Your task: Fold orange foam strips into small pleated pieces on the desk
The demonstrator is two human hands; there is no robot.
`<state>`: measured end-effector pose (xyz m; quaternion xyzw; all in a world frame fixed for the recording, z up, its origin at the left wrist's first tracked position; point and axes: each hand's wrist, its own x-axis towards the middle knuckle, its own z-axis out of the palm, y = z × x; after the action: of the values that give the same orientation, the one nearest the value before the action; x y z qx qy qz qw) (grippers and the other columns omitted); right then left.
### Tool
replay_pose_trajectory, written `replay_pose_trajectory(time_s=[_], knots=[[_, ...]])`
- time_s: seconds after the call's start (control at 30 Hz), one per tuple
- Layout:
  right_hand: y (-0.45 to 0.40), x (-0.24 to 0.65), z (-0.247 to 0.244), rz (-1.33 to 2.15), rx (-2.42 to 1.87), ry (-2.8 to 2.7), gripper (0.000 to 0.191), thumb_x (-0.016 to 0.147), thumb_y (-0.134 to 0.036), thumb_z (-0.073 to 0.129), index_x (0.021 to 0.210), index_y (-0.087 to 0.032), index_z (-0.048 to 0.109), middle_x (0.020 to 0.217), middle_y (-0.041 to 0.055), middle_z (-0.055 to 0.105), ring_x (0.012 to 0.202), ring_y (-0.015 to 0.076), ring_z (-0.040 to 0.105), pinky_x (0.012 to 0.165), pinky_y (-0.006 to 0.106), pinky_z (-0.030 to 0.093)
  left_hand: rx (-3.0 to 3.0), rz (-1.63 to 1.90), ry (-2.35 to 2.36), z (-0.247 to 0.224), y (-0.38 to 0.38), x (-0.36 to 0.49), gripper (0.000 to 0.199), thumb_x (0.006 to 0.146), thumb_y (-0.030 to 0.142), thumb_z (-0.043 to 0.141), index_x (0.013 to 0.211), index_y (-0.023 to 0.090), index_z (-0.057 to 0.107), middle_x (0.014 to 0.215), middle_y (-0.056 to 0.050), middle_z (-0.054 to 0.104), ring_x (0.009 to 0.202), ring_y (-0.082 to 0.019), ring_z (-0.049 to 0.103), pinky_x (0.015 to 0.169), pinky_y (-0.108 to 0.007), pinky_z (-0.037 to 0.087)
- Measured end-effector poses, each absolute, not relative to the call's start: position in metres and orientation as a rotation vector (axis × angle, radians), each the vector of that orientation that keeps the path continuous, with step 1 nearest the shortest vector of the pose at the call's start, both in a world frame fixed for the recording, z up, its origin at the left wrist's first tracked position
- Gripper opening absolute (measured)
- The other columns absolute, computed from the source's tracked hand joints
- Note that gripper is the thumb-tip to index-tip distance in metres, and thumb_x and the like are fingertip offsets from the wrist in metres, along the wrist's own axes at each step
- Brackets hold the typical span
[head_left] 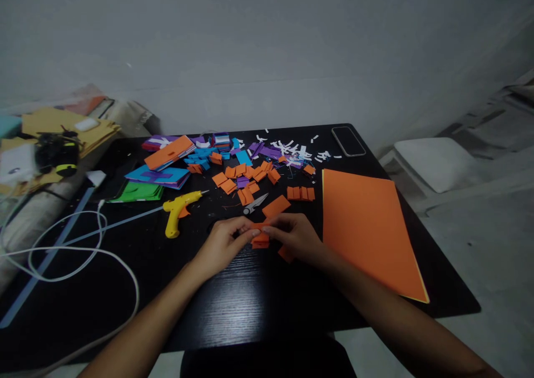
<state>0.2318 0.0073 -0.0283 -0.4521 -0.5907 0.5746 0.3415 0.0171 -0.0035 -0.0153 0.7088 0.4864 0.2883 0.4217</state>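
Note:
Between my left hand (229, 239) and my right hand (296, 234) is a small folded orange paper piece (261, 240). Both hands pinch it, thumbs almost meeting on its top. Just beyond the fingers lies a flat orange paper strip (276, 206), and another orange scrap (286, 254) shows partly under my right hand. Scissors (255, 204) rest past my left fingers, their handles partly hidden. Several small folded orange pieces (246, 173) are spread behind them, and a short row of folded orange pieces (301, 194) sits to the right.
A yellow glue gun (179, 211) lies left of my hands, near a white cable (100, 250). Stacked coloured paper (161, 172) is at the back left. Large orange sheets (362, 227) cover the right side. White paper scraps (292, 150) and a phone (349, 141) lie at the back.

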Motion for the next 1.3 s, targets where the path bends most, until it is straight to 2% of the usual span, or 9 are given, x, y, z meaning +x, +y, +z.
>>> replay_pose_trajectory(time_s=[0.13,0.33,0.5,0.77,0.9,1.17,1.3], knots=[[0.008,0.232,-0.028,1.536,-1.172,-1.505,0.034,0.081,-0.052,0.076,0.083,-0.017,0.078,0.078,0.0035,0.073,0.071,0.0185,0.065,0.065,0.029,0.048,1.743,0.737,1.229,-0.016,-0.004,0.018,0.035,0.095,0.044,0.062,0.077,0.015,0.069,0.066,0.002,0.057,0.064,-0.013,0.05,0.059,-0.023,0.037],[0.006,0.231,-0.024,1.567,-1.153,-1.536,0.036,0.083,-0.052,0.074,0.086,-0.016,0.077,0.076,0.0031,0.071,0.069,0.0173,0.062,0.064,0.029,0.046,1.642,0.788,1.222,-0.014,-0.006,0.02,0.032,0.094,0.046,0.065,0.089,0.016,0.073,0.07,0.0,0.063,0.065,-0.014,0.054,0.061,-0.023,0.042],[0.005,0.23,-0.025,1.506,-1.179,-1.629,0.034,0.084,-0.049,0.074,0.075,-0.017,0.071,0.066,-0.0005,0.062,0.063,0.0141,0.054,0.057,0.025,0.039,1.613,0.783,1.222,-0.016,-0.006,0.021,0.033,0.094,0.046,0.064,0.086,0.015,0.072,0.068,0.001,0.061,0.062,-0.013,0.052,0.059,-0.023,0.04],[0.005,0.229,-0.022,1.562,-1.163,-1.596,0.034,0.085,-0.049,0.073,0.072,-0.018,0.067,0.062,-0.0025,0.055,0.059,0.0127,0.049,0.053,0.025,0.036,1.575,0.779,1.221,-0.015,-0.005,0.021,0.032,0.092,0.044,0.064,0.081,0.015,0.068,0.065,0.003,0.055,0.061,-0.012,0.048,0.058,-0.023,0.037],[0.007,0.23,-0.022,1.599,-1.118,-1.578,0.037,0.083,-0.049,0.075,0.069,-0.017,0.064,0.066,-0.0026,0.056,0.062,0.0121,0.05,0.056,0.025,0.038,1.57,0.75,1.204,-0.017,-0.004,0.02,0.031,0.091,0.044,0.064,0.079,0.015,0.066,0.064,0.003,0.054,0.06,-0.011,0.048,0.057,-0.022,0.036],[0.006,0.231,-0.018,1.651,-1.125,-1.587,0.038,0.082,-0.053,0.075,0.069,-0.018,0.066,0.062,-0.0019,0.056,0.06,0.013,0.05,0.053,0.025,0.035,1.628,0.654,1.17,-0.016,-0.004,0.014,0.033,0.092,0.045,0.065,0.08,0.015,0.069,0.067,0.001,0.06,0.062,-0.012,0.052,0.057,-0.022,0.038],[0.006,0.23,-0.02,1.641,-1.113,-1.586,0.037,0.083,-0.052,0.075,0.072,-0.017,0.069,0.063,-0.0017,0.057,0.06,0.0126,0.05,0.053,0.025,0.036,1.643,0.666,1.194,-0.016,-0.004,0.014,0.033,0.093,0.045,0.063,0.081,0.015,0.068,0.065,0.002,0.057,0.061,-0.012,0.05,0.056,-0.022,0.037]])
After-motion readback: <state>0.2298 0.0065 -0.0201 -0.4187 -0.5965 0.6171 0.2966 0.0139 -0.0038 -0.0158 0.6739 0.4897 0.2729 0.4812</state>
